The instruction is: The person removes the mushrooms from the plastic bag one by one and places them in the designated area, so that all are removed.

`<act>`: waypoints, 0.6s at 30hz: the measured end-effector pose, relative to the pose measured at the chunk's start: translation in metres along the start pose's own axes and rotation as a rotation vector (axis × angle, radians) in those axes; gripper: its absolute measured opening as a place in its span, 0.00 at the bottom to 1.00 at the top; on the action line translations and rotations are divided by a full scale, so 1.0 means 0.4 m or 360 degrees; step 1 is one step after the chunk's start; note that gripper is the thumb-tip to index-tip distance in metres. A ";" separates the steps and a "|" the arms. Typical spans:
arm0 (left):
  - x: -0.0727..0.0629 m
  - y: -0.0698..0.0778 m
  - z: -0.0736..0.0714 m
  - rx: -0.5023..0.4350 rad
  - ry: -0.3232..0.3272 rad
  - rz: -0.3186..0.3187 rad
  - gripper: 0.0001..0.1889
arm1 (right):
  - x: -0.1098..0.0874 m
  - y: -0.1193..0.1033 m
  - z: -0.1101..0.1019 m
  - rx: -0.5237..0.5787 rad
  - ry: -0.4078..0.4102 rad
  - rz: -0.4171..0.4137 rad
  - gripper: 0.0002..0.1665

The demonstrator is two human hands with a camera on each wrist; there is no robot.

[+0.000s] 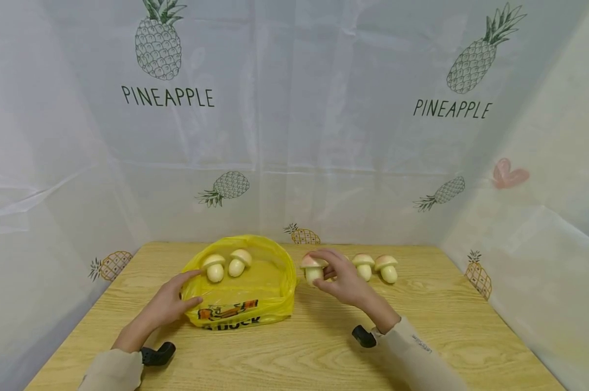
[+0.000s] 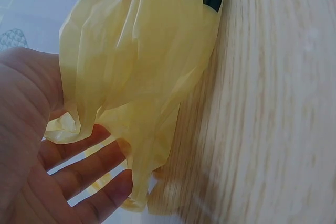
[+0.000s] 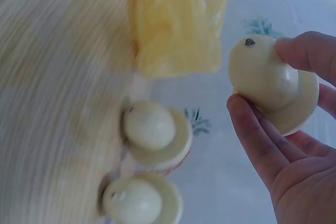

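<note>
A yellow plastic bag (image 1: 270, 312) lies with its wide mouth facing up on the table. Inside it sit two toy mushrooms, one at the left (image 1: 215, 270) and one beside it (image 1: 239, 263). My left hand (image 1: 169, 301) holds the bag's left side, thumb and fingers at the rim; in the left wrist view the fingers (image 2: 86, 174) meet the crumpled film. Just right of the bag, my right hand (image 1: 345, 279) pinches a pale toy mushroom (image 3: 268, 77) with a pinkish cap between thumb and fingers. The right wrist view shows a small dark spot on its stem end.
Two more toy mushrooms stand right of my right hand, a nearer one (image 1: 363, 266) and an outer one (image 1: 386, 269); another is mostly hidden behind the hand. The wood-grain table (image 1: 323, 353) is bounded by a pineapple-printed sheet (image 1: 294, 136) at the back and sides.
</note>
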State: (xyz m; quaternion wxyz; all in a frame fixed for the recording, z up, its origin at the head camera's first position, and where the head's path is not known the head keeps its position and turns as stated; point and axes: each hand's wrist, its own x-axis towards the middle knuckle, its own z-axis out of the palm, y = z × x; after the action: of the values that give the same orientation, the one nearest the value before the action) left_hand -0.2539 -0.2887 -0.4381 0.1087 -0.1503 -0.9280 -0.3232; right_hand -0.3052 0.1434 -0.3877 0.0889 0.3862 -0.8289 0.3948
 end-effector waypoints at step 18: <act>-0.002 0.004 -0.003 0.0001 0.0017 0.0000 0.33 | -0.042 0.070 -0.005 -0.0182 -0.0062 0.0318 0.33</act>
State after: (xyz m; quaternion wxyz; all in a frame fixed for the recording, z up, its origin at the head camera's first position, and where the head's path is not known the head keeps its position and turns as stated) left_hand -0.2525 -0.2883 -0.4363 0.1137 -0.1487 -0.9275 -0.3235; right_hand -0.3139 0.1653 -0.4106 0.0548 0.3035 -0.8861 0.3461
